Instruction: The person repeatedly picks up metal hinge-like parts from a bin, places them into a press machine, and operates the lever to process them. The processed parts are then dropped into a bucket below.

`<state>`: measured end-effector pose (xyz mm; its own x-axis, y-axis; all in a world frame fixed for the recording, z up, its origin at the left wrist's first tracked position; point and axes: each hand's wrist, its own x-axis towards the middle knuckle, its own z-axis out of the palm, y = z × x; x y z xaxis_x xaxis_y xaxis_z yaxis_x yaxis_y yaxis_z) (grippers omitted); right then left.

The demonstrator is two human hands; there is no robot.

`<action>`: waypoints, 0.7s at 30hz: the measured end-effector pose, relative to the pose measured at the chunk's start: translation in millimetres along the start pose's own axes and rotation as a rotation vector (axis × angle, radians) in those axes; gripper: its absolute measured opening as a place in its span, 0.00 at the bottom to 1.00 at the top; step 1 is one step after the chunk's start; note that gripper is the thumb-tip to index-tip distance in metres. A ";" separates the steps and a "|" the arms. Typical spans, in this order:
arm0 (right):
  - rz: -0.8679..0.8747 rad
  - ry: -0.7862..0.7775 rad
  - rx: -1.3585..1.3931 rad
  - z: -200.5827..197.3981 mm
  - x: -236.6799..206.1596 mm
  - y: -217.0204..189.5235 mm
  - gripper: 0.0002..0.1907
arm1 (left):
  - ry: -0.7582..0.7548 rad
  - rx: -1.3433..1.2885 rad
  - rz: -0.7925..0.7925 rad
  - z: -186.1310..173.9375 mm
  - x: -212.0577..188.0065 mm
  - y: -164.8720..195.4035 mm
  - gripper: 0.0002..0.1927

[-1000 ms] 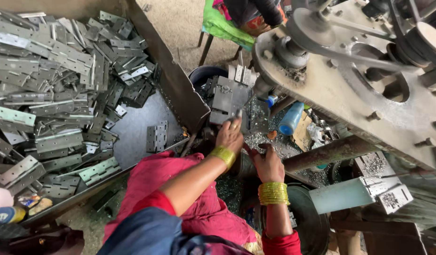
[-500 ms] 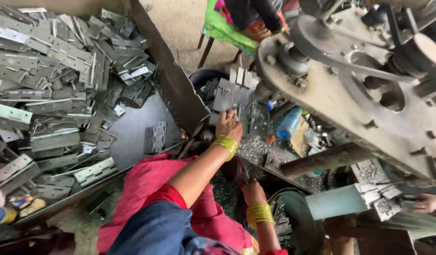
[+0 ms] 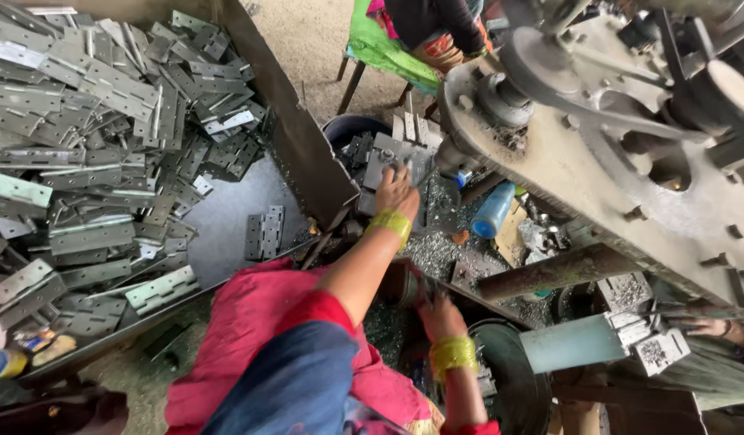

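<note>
Head view, looking down: we record a person at a heavy metal press machine (image 3: 597, 153), both bare hands at work.

The left hand (image 3: 397, 192), yellow bangles at the wrist, is stretched forward to a stack of grey metal hinge plates (image 3: 392, 157) that stands just under the machine's front. The fingers lie on the top of the stack; we cannot tell whether they are closed on a plate or only resting there.

The right hand (image 3: 439, 312), also with yellow bangles, is lower and nearer the body, beside a dark round rim (image 3: 513, 379). Its fingers reach into the dark gap under the bench edge and are partly hidden; we cannot tell whether they hold anything.

Metal shavings (image 3: 436, 250) cover the bench between the two hands. A blue bottle (image 3: 493, 211) lies on its side just right of the left hand, well clear of it.

To the left, a large open tray (image 3: 227, 217) with a dark sloping wall holds a deep heap of grey hinges (image 3: 90, 137); one hinge (image 3: 264, 232) lies apart on the bare tray floor. A dark blue bucket (image 3: 352, 129) stands just beyond the tray wall, near the stack.

At the top edge another person sits on a green stool (image 3: 384, 48). At the lower right edge, a second co-worker's hand (image 3: 710, 326) rests near small perforated metal pieces (image 3: 654, 348).
</note>
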<state>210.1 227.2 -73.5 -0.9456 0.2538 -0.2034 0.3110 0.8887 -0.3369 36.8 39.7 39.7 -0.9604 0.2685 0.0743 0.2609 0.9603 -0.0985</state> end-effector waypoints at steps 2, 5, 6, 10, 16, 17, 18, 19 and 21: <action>0.071 -0.039 0.023 0.8 -1.1 0.4 0.27 | -0.044 -0.009 -0.032 0.6 4.2 3.1 0.16; 0.020 0.075 0.105 33.2 -13.5 6.2 0.27 | 0.075 -0.125 -0.130 8.8 -5.9 6.2 0.14; -0.023 0.132 0.121 43.5 -14.5 10.9 0.28 | 0.155 -0.128 -0.137 10.8 -12.4 5.6 0.16; -0.022 0.012 0.008 50.7 10.1 33.4 0.27 | 0.024 -0.120 -0.089 -2.0 -25.5 -2.2 0.17; -0.104 0.107 0.015 40.3 16.7 36.8 0.25 | -0.148 -0.048 -0.082 -28.4 2.3 5.5 0.18; -0.083 0.158 0.067 49.6 6.6 34.1 0.27 | -0.139 -0.068 -0.086 -25.6 7.2 7.1 0.18; -0.062 0.203 0.116 58.8 -3.0 32.9 0.29 | -0.137 -0.089 -0.092 -21.1 10.7 8.0 0.18; -0.021 0.149 0.100 66.8 -9.4 32.8 0.28 | -0.139 -0.118 -0.101 -14.7 11.4 7.7 0.18; 0.021 0.025 0.067 78.4 -15.7 35.9 0.27 | 0.046 -0.190 -0.176 -0.1 4.2 1.7 0.18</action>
<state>243.5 225.2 -154.5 -0.9407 0.2825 -0.1880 0.3357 0.8556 -0.3941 33.2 42.5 40.0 -0.9883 0.0948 0.1191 0.1079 0.9883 0.1082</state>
